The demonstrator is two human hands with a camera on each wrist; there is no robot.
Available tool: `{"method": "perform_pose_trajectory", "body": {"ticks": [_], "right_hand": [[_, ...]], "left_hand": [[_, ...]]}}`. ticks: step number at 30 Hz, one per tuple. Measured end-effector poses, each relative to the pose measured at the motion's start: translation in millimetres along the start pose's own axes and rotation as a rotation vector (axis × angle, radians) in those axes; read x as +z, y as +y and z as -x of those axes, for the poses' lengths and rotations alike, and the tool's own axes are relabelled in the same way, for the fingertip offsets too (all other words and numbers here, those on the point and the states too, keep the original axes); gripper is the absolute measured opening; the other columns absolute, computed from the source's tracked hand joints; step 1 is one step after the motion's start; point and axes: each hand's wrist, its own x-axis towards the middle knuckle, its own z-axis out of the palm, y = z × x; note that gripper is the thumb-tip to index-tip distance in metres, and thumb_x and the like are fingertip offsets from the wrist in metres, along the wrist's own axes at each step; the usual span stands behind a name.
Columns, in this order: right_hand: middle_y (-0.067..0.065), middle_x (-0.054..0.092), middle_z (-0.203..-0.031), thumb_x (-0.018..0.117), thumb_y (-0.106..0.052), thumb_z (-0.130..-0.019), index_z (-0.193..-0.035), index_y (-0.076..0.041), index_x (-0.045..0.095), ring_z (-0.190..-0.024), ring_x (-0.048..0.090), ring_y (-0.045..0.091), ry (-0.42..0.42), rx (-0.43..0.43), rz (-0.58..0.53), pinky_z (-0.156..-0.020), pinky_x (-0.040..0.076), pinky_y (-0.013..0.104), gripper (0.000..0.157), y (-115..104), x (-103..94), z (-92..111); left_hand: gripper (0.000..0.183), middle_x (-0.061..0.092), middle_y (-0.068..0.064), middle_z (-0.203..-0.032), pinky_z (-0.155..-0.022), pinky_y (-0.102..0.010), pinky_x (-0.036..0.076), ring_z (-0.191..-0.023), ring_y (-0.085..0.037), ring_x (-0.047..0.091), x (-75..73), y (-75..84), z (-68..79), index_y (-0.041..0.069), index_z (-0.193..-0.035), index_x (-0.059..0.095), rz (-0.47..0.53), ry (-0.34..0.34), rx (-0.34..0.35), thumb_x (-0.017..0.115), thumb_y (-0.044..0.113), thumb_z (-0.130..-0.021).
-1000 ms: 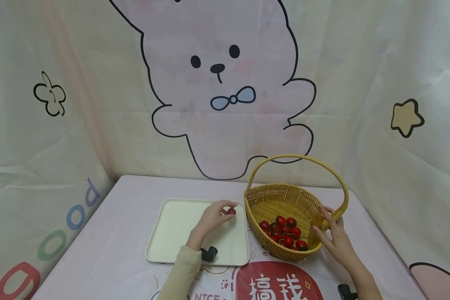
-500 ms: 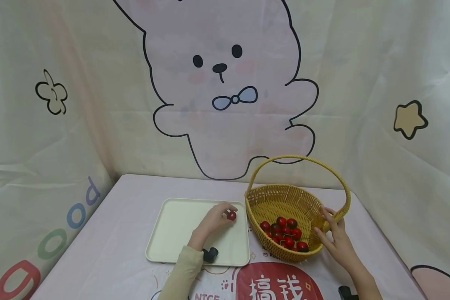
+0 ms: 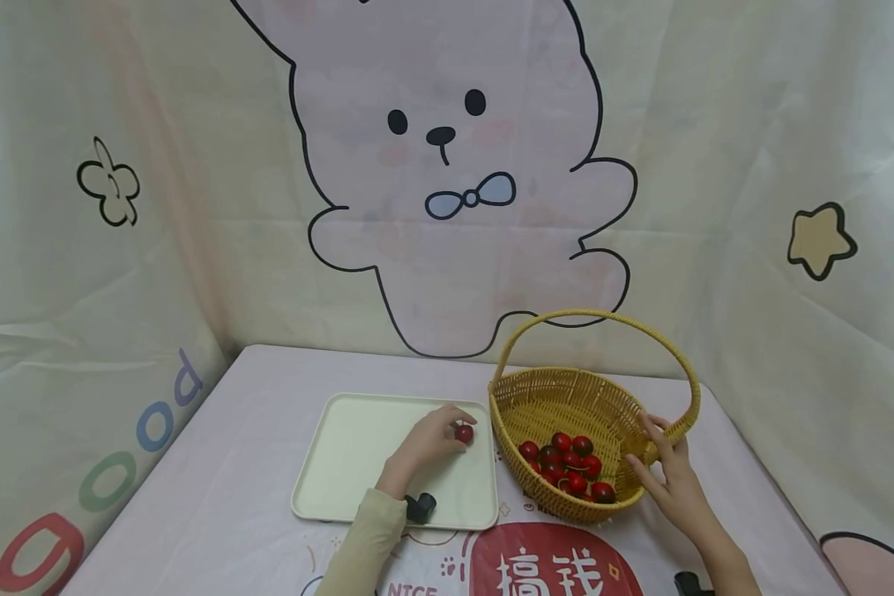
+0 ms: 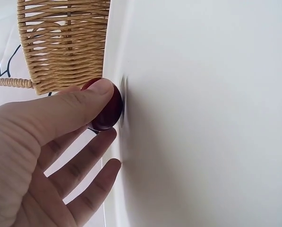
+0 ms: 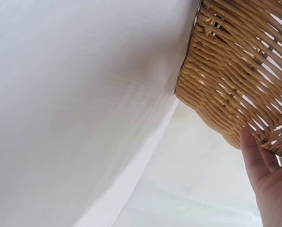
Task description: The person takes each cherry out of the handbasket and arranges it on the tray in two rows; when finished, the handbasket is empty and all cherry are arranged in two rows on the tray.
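Observation:
My left hand (image 3: pixel 425 445) pinches a dark red cherry (image 3: pixel 464 433) between thumb and fingertips, low over the right side of the cream tray (image 3: pixel 343 463). In the left wrist view the cherry (image 4: pixel 107 111) is close to the tray surface; I cannot tell whether it touches. Just right of the tray stands a yellow wicker basket (image 3: pixel 544 393) with a tall hoop handle, several red cherries (image 3: pixel 566 463) heaped in its front part. My right hand (image 3: pixel 670 480) grips the basket's right side near the foot of the handle. In the right wrist view its fingers are partly hidden by the weave.
A white cloth (image 3: pixel 216 488) covers the table, with a red printed patch (image 3: pixel 551 563) at the front. Printed fabric walls (image 3: pixel 231 165) stand behind and at both sides. The basket handle (image 3: pixel 588 314) arches high above the rim.
My left hand has come down a little toward the tray with the cherry in its fingers. The right hand stays on the basket, and the head view has shifted slightly.

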Motion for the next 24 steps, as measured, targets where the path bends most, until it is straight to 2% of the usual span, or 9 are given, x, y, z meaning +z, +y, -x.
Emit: {"method": "perform_pose_trajectory", "body": {"ticks": [4,8,11,13,18,21,24], "right_hand": [[0.02,0.028,-0.135,0.068,0.003,-0.079,-0.145,-0.012,0.029,-0.114,0.029,-0.012,-0.002,0.005,-0.001,-0.067,0.047,0.048,0.078,-1,-0.4,0],[0.019,0.028,-0.135,0.068,0.002,-0.079,-0.145,-0.013,0.028,-0.113,0.033,-0.006,-0.004,0.011,0.009,-0.068,0.047,0.047,0.079,-1,-0.7,1],[0.019,0.029,-0.135,0.069,0.003,-0.077,-0.144,-0.011,0.03,-0.109,0.039,0.002,0.005,0.009,0.015,-0.067,0.048,0.039,0.079,-2,-0.7,1],[0.019,0.03,-0.135,0.07,0.004,-0.077,-0.143,-0.01,0.032,-0.108,0.039,0.002,0.012,0.007,0.013,-0.068,0.048,0.033,0.078,-2,-0.7,1],[0.018,0.03,-0.135,0.07,0.005,-0.075,-0.142,-0.008,0.034,-0.112,0.034,-0.008,0.021,0.005,-0.008,-0.073,0.042,0.017,0.077,-2,-0.4,1],[0.018,0.03,-0.135,0.07,0.006,-0.076,-0.142,-0.009,0.033,-0.112,0.034,-0.008,0.021,0.004,-0.014,-0.073,0.04,0.013,0.077,-3,-0.7,0],[0.018,0.03,-0.135,0.07,0.005,-0.076,-0.143,-0.009,0.033,-0.11,0.035,-0.005,0.019,0.008,-0.007,-0.072,0.042,0.017,0.077,-3,-1.0,0]], "left_hand": [[0.041,0.061,0.0,-0.116,-0.089,-0.034,0.046,-0.102,-0.018,0.058,-2.9,2.9,0.8,0.018,-0.113,0.064,0.001,-0.006,-0.02,0.076,0.012,-0.074],[0.039,0.061,-0.001,-0.119,-0.088,-0.036,0.047,-0.104,-0.02,0.058,-7.2,6.7,0.5,0.018,-0.113,0.064,-0.015,-0.007,-0.013,0.075,0.013,-0.076],[0.038,0.061,0.0,-0.118,-0.086,-0.034,0.047,-0.103,-0.02,0.058,-10.1,9.7,-0.3,0.019,-0.113,0.064,-0.026,-0.002,0.004,0.074,0.015,-0.077],[0.036,0.061,0.002,-0.117,-0.086,-0.033,0.047,-0.103,-0.019,0.058,-11.7,12.3,-0.5,0.02,-0.113,0.064,-0.028,0.008,0.024,0.074,0.016,-0.078],[0.032,0.062,0.002,-0.115,-0.083,-0.03,0.047,-0.099,-0.019,0.059,-14.3,22.0,-0.6,0.019,-0.113,0.064,0.01,0.039,0.096,0.071,0.016,-0.082],[0.031,0.062,0.001,-0.114,-0.082,-0.03,0.048,-0.099,-0.021,0.06,-15.6,30.3,-0.8,0.017,-0.114,0.064,0.045,0.046,0.112,0.069,0.015,-0.083],[0.03,0.062,0.001,-0.114,-0.083,-0.03,0.05,-0.1,-0.019,0.06,-16.7,38.5,-1.4,0.017,-0.114,0.064,0.067,0.05,0.115,0.068,0.018,-0.085]]}}
